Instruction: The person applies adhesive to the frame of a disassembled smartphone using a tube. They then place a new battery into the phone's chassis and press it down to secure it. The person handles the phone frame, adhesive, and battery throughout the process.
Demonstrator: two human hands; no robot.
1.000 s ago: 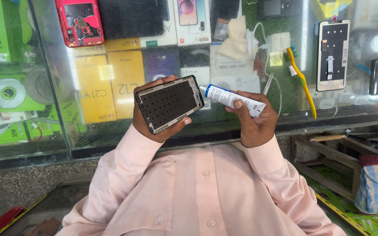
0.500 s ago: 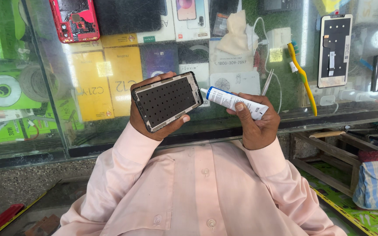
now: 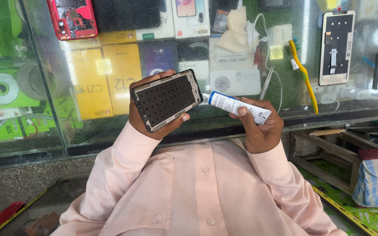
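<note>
So from my feed, there's a glass counter top [image 3: 241, 118] right under the hands, and it's packed underneath: yellow boxes [image 3: 106, 78], green packaging [image 3: 5, 87] off to one side, a red opened-up phone back [image 3: 71, 18] near the top edge, a white cloth [image 3: 237, 30], a yellow toothbrush [image 3: 303, 74], and a loose phone screen panel [image 3: 337, 48] lying flat further over. Lots of glare on the glass, so some of the smaller bits I can't make out. Nothing sits between the two hands; the pink shirt [image 3: 197, 188] fills the lower part of the view.

My left hand [image 3: 154, 118] has its fingers wrapped around a phone frame [image 3: 167, 99], thumb along the lower edge, held up over the counter and tilted. The frame is dark-rimmed with a black inner plate dotted all over with small holes. My right hand [image 3: 261, 124] is closed around a white glue tube [image 3: 235, 106] with a blue band, and the nozzle end is touching the frame's side edge, or just beside it; I can't tell which.
</note>
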